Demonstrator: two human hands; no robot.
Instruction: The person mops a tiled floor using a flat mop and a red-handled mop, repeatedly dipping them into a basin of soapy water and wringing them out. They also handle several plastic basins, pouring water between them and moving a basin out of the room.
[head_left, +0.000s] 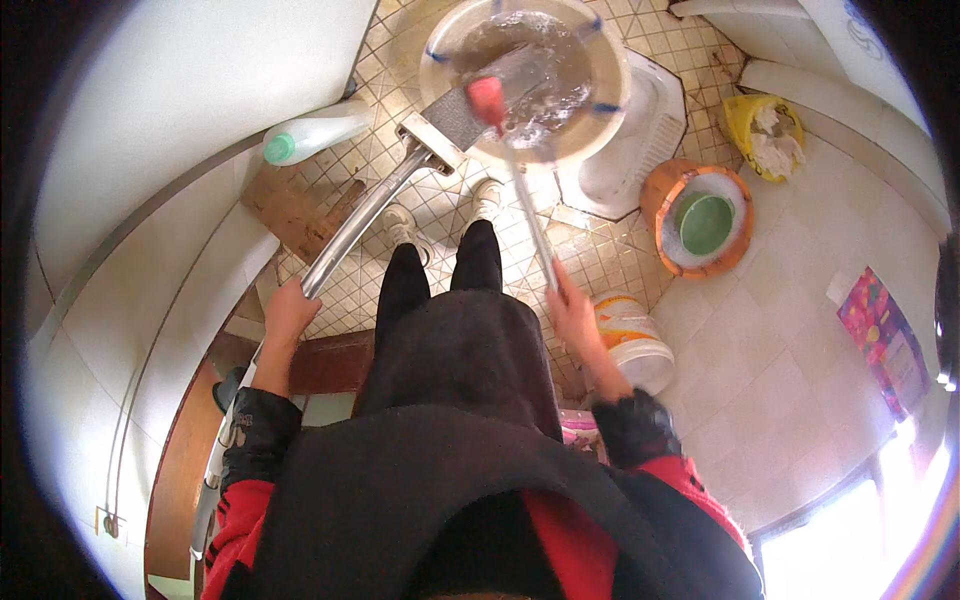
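Note:
My left hand (291, 311) is closed around the metal pole of a flat mop (375, 195). The mop's dark grey pad (456, 120) leans over the near-left rim of a large round basin (619, 84), its far end in the murky, rippling water (551, 94). In my right hand (574, 311) is the handle of a long brush (529, 199). Its red head (487, 101), blurred, lies over the pad and hides part of it. The underside of the brush head cannot be seen.
Right of the basin lies a white squat toilet (637, 142). An orange bucket (656, 187) holds a green bowl (705, 223); a yellow bag (739, 124) contains crumpled paper. A white lidded bucket (634, 341) stands by my right arm. At left are a green-capped bottle (322, 135) and a brown board (289, 206).

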